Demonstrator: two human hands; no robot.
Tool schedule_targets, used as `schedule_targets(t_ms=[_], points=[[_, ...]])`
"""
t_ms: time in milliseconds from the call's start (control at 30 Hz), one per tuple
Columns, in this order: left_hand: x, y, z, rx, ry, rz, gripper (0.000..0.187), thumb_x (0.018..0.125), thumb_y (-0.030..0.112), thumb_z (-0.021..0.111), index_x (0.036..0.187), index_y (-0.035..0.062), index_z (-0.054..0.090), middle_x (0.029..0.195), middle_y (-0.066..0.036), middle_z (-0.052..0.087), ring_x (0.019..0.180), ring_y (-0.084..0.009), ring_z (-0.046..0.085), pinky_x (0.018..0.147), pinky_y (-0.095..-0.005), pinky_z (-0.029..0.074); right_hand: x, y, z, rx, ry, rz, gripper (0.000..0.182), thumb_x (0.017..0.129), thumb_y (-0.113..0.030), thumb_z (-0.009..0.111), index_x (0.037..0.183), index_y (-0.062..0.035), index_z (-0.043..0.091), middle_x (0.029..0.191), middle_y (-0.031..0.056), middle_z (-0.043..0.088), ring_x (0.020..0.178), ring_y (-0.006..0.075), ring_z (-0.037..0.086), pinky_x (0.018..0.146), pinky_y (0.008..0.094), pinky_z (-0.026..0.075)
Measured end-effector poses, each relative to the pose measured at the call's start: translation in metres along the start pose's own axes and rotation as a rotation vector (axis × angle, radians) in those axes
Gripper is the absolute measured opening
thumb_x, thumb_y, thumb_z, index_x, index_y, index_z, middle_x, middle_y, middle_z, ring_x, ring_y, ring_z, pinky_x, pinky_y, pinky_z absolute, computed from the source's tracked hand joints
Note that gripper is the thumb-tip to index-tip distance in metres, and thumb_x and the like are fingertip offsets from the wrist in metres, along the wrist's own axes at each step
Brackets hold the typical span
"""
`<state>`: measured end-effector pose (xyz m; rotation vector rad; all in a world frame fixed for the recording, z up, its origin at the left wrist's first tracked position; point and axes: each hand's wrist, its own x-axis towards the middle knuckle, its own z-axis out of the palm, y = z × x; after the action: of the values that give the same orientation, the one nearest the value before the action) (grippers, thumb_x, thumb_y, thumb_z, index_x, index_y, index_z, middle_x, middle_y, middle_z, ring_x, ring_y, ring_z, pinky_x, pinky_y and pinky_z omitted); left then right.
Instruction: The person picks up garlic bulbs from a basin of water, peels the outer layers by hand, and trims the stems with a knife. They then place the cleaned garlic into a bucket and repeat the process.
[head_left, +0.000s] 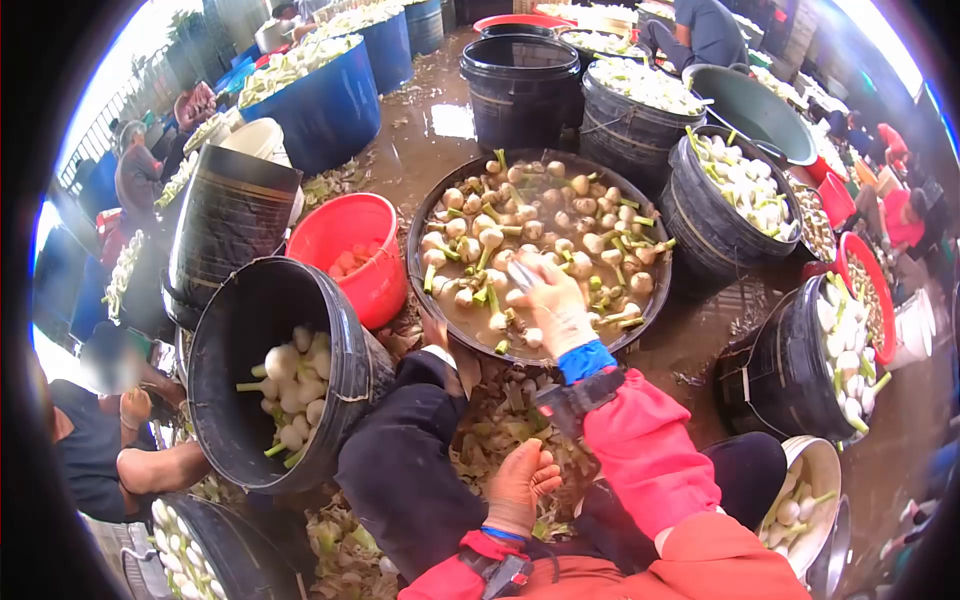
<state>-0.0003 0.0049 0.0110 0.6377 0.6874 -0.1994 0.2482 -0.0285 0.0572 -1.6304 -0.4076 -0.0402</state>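
Note:
My right hand (550, 310) reaches over the near part of a wide black basin (422, 285) of muddy brown water. Its fingers are closed on what looks like a knife (522, 274), whose shiny blade shows among the bulbs. Many garlic bulbs (490, 238) with short green stems float in the basin. Nearer my body, my left hand (522, 488) hangs above a pile of peeled garlic skins (520, 408). Its fingers are curled in, and no object shows in them. To the left, a tilted black bucket (220, 350) holds cleaned white garlic bulbs (296, 385).
A red bucket (385, 285) with pinkish contents stands left of the basin. Black buckets of garlic (740, 185) surround it on the right, with another black bucket (520, 95) behind. Large blue tubs (325, 115) stand back left. Other people (95, 450) sit nearby. The floor (440, 75) is wet.

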Motion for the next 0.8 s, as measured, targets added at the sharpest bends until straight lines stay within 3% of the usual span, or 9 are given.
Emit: schedule_targets(t_ms=[67,167,267,400,500,633,700,767,800], points=[[0.004,-0.002,0.003,0.060,0.005,-0.013,0.037,0.091,0.023,0.055,0.120,0.0032,0.047,0.096,-0.011,0.058,0.081,-0.0207,0.061,0.071,-0.0325,0.053,-0.005,0.032,-0.020,-0.068,-0.054,0.572,0.035,0.085,-0.012,0.058,0.118,-0.0024,0.053,0.105,0.0106,0.062,0.093,0.0171,0.058,0.081,0.0269,0.047],[0.010,-0.007,0.007,0.115,0.016,-0.059,0.039,0.091,0.022,0.055,0.123,0.0019,0.045,0.098,-0.012,0.057,0.083,-0.0217,0.061,0.072,-0.0335,0.053,-0.016,0.069,-0.019,-0.056,-0.040,0.861,0.038,0.081,-0.015,0.065,0.115,-0.0009,0.056,0.099,0.0130,0.065,0.090,0.0191,0.061,0.080,0.0281,0.046],[0.015,-0.009,0.005,0.129,0.035,-0.076,0.041,0.091,0.020,0.055,0.125,0.0005,0.043,0.100,-0.013,0.057,0.083,-0.0220,0.062,0.072,-0.0330,0.053,-0.019,0.143,-0.006,-0.747,-0.335,0.516,0.052,0.078,-0.020,0.062,0.127,-0.0097,0.047,0.109,0.0227,0.059,0.103,0.0357,0.056,0.088,0.0382,0.043],[0.016,-0.006,0.008,0.156,0.045,-0.077,0.042,0.091,0.020,0.055,0.126,-0.0002,0.043,0.102,-0.013,0.056,0.082,-0.0215,0.062,0.071,-0.0314,0.054,-0.013,0.123,0.002,-0.709,-0.468,0.571,0.051,0.079,-0.019,0.060,0.127,-0.0121,0.047,0.111,0.0220,0.058,0.106,0.0364,0.054,0.091,0.0396,0.041],[0.017,-0.009,0.010,0.166,0.023,-0.062,0.042,0.090,0.020,0.055,0.125,0.0007,0.043,0.102,-0.013,0.056,0.082,-0.0217,0.062,0.070,-0.0311,0.053,-0.020,0.117,-0.005,-0.865,-0.590,0.253,0.050,0.080,-0.014,0.063,0.127,-0.0123,0.046,0.102,0.0165,0.063,0.093,0.0305,0.062,0.080,0.0372,0.048],[0.008,-0.002,0.016,0.237,0.055,0.125,0.044,0.090,0.021,0.057,0.127,0.0039,0.042,0.103,-0.011,0.055,0.084,-0.0219,0.061,0.071,-0.0310,0.052,-0.053,0.050,-0.024,0.553,-0.145,0.778,0.044,0.077,-0.003,0.068,0.118,-0.0074,0.052,0.078,0.0032,0.060,0.070,0.0130,0.059,0.055,0.0288,0.051],[0.007,-0.003,0.018,0.296,0.019,0.293,0.051,0.089,0.021,0.057,0.132,0.0090,0.035,0.109,-0.009,0.051,0.091,-0.0190,0.057,0.074,-0.0295,0.051,-0.094,-0.007,-0.040,0.164,-0.147,0.558,0.045,0.072,-0.001,0.068,0.114,-0.0069,0.054,0.085,0.0025,0.060,0.078,0.0117,0.058,0.065,0.0264,0.050],[0.003,-0.004,0.025,0.430,-0.101,0.541,0.058,0.089,0.017,0.056,0.138,0.0102,0.026,0.117,-0.005,0.048,0.099,-0.0169,0.052,0.081,-0.0328,0.049,-0.139,-0.005,-0.037,0.631,0.005,0.563,0.042,0.070,0.001,0.066,0.110,-0.0061,0.056,0.091,0.0019,0.060,0.088,0.0103,0.055,0.077,0.0277,0.048],[-0.001,-0.010,0.012,0.347,-0.134,0.570,0.060,0.088,0.015,0.056,0.139,0.0109,0.025,0.121,-0.007,0.047,0.100,-0.0186,0.053,0.082,-0.0353,0.049,-0.157,-0.039,-0.033,0.407,0.000,0.717,0.039,0.073,0.000,0.067,0.111,-0.0061,0.058,0.094,0.0013,0.060,0.088,0.0111,0.055,0.077,0.0275,0.048]])
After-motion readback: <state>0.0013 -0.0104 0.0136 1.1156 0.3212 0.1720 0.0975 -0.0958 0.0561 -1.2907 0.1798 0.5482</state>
